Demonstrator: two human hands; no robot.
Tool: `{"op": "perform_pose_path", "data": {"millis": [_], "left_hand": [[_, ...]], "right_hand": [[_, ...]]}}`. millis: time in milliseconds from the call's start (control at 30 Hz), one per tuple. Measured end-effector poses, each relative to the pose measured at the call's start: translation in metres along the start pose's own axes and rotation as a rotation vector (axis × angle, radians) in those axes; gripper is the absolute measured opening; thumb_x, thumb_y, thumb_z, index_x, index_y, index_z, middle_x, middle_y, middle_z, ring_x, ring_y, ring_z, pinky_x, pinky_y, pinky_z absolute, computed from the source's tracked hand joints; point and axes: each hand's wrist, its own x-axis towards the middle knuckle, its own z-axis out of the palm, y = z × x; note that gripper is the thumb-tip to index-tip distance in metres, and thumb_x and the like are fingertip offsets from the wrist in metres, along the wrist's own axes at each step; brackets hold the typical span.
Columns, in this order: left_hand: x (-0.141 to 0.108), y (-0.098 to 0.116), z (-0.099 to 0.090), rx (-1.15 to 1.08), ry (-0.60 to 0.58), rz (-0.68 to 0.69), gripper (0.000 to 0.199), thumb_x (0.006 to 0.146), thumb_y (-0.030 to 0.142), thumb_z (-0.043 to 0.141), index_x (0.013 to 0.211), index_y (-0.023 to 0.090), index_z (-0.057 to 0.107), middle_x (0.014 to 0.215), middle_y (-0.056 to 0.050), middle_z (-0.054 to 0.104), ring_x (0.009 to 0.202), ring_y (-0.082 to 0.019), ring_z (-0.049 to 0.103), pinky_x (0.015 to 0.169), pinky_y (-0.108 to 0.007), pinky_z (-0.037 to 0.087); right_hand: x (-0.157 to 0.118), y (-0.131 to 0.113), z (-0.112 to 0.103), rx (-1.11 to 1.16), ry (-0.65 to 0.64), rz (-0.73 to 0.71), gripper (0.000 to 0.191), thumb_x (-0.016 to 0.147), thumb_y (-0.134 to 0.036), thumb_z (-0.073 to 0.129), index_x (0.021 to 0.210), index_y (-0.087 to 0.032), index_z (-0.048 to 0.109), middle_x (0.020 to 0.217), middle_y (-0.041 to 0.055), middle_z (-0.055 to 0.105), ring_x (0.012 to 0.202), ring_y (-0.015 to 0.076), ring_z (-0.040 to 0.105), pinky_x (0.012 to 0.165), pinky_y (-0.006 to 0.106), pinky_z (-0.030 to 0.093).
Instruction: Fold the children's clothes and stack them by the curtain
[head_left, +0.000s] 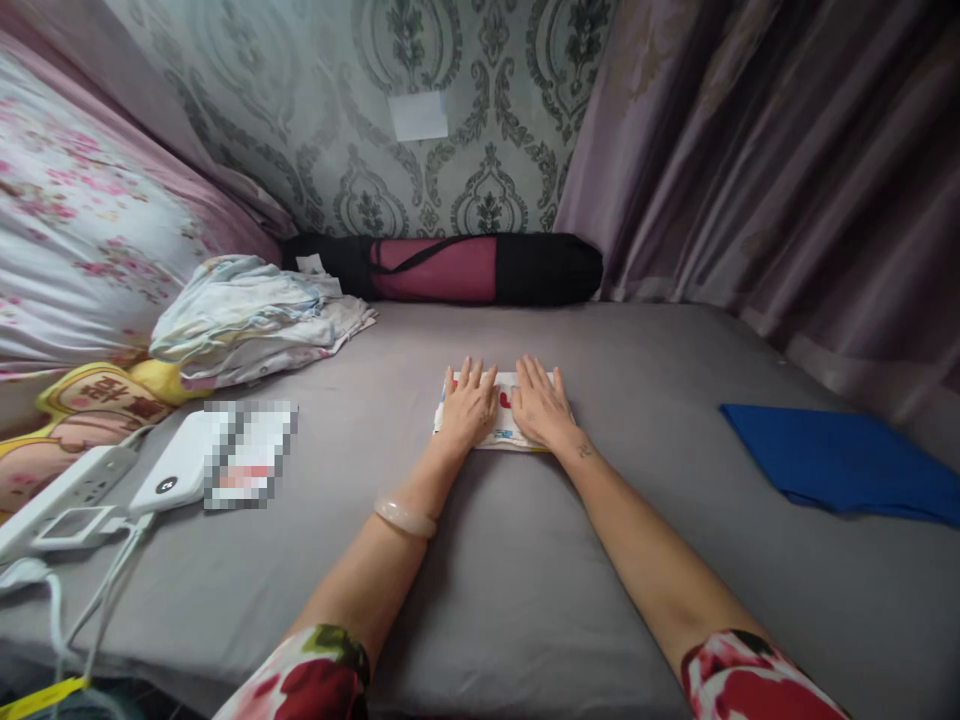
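Observation:
A small folded white cloth (505, 430) with red and blue print lies flat on the grey bed sheet (480, 590), at the middle of the view. My left hand (469, 402) rests palm down on its left part, fingers spread. On the right part lies my right hand (541, 402), also palm down with its fingers stretched out. Both hands press on the cloth from above and grip nothing. Between them a strip of the printed surface shows; the rest is partly hidden under the palms.
Crumpled light cloths (255, 315) lie at the back left, a black and maroon roll bag (442, 268) along the wall. A power strip (75, 490), white device (180, 460) and cables are at left. A folded blue cloth (840, 460) lies at right.

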Motion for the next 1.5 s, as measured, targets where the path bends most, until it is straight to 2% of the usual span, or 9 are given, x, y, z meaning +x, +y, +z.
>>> {"op": "perform_pose_path", "data": {"millis": [167, 233, 567, 733, 800, 933, 1000, 1333, 1500], "left_hand": [[0.001, -0.003, 0.005, -0.036, -0.169, -0.066, 0.054, 0.099, 0.042, 0.024, 0.143, 0.016, 0.04, 0.151, -0.015, 0.037, 0.142, -0.031, 0.029, 0.116, -0.054, 0.018], [0.002, -0.004, 0.007, -0.042, -0.191, -0.074, 0.054, 0.099, 0.042, 0.023, 0.144, 0.015, 0.039, 0.152, -0.015, 0.036, 0.141, -0.031, 0.03, 0.115, -0.054, 0.019], [-0.001, -0.005, 0.002, -0.038, -0.18, -0.09, 0.052, 0.099, 0.039, 0.024, 0.142, 0.015, 0.04, 0.151, -0.015, 0.037, 0.141, -0.029, 0.031, 0.115, -0.051, 0.021], [-0.002, -0.013, -0.004, 0.002, -0.051, -0.161, 0.056, 0.099, 0.036, 0.02, 0.143, 0.009, 0.04, 0.151, -0.017, 0.036, 0.144, -0.029, 0.025, 0.118, -0.052, 0.012], [-0.002, -0.017, -0.005, 0.004, -0.039, -0.204, 0.057, 0.099, 0.037, 0.019, 0.144, 0.008, 0.038, 0.153, -0.016, 0.033, 0.145, -0.028, 0.021, 0.119, -0.049, 0.009], [0.0, -0.024, -0.002, -0.077, -0.222, -0.253, 0.061, 0.098, 0.04, 0.02, 0.146, 0.005, 0.034, 0.154, -0.016, 0.03, 0.144, -0.028, 0.023, 0.118, -0.048, 0.014], [0.0, -0.026, -0.001, -0.102, -0.263, -0.257, 0.063, 0.097, 0.042, 0.019, 0.146, 0.005, 0.033, 0.155, -0.016, 0.028, 0.145, -0.029, 0.023, 0.118, -0.049, 0.015], [-0.001, -0.029, -0.004, -0.137, -0.209, -0.251, 0.054, 0.098, 0.035, 0.02, 0.141, 0.011, 0.04, 0.153, -0.014, 0.033, 0.145, -0.028, 0.023, 0.117, -0.054, 0.015], [-0.003, -0.027, -0.008, -0.161, -0.108, -0.231, 0.048, 0.098, 0.032, 0.024, 0.137, 0.013, 0.045, 0.15, -0.012, 0.04, 0.143, -0.026, 0.027, 0.117, -0.053, 0.015]], "right_hand": [[0.0, 0.01, 0.009, 0.006, -0.134, 0.063, 0.06, 0.098, -0.033, 0.022, 0.149, -0.001, 0.028, 0.156, 0.0158, 0.025, 0.145, 0.025, 0.02, 0.118, 0.043, 0.011], [0.0, 0.011, 0.011, 0.009, -0.154, 0.072, 0.06, 0.098, -0.033, 0.021, 0.149, -0.002, 0.028, 0.156, 0.0155, 0.024, 0.145, 0.0251, 0.019, 0.118, 0.043, 0.011], [0.001, 0.012, 0.006, 0.025, -0.185, 0.092, 0.06, 0.098, -0.034, 0.019, 0.15, -0.003, 0.027, 0.157, 0.0152, 0.022, 0.145, 0.0242, 0.017, 0.118, 0.041, 0.01], [0.002, 0.023, 0.003, -0.013, -0.097, 0.154, 0.062, 0.098, -0.034, 0.019, 0.15, -0.001, 0.025, 0.158, 0.0161, 0.02, 0.146, 0.0262, 0.016, 0.118, 0.044, 0.011], [0.002, 0.028, 0.005, -0.017, -0.081, 0.165, 0.062, 0.098, -0.035, 0.019, 0.15, -0.001, 0.024, 0.158, 0.0161, 0.019, 0.146, 0.0261, 0.015, 0.118, 0.043, 0.011], [0.002, 0.034, 0.013, 0.011, -0.156, 0.189, 0.064, 0.098, -0.037, 0.017, 0.15, 0.0, 0.025, 0.157, 0.0167, 0.021, 0.145, 0.0269, 0.018, 0.118, 0.041, 0.013], [0.002, 0.035, 0.016, 0.019, -0.169, 0.195, 0.064, 0.098, -0.037, 0.016, 0.15, -0.001, 0.025, 0.157, 0.0166, 0.021, 0.145, 0.0269, 0.018, 0.118, 0.041, 0.014], [0.006, 0.034, 0.012, -0.005, -0.219, 0.208, 0.064, 0.098, -0.038, 0.017, 0.15, -0.001, 0.024, 0.158, 0.0165, 0.019, 0.145, 0.0273, 0.016, 0.117, 0.042, 0.015], [0.005, 0.014, 0.001, -0.036, -0.172, 0.168, 0.063, 0.097, -0.036, 0.021, 0.149, -0.001, 0.026, 0.157, 0.0181, 0.02, 0.145, 0.0281, 0.017, 0.117, 0.046, 0.012]]}}
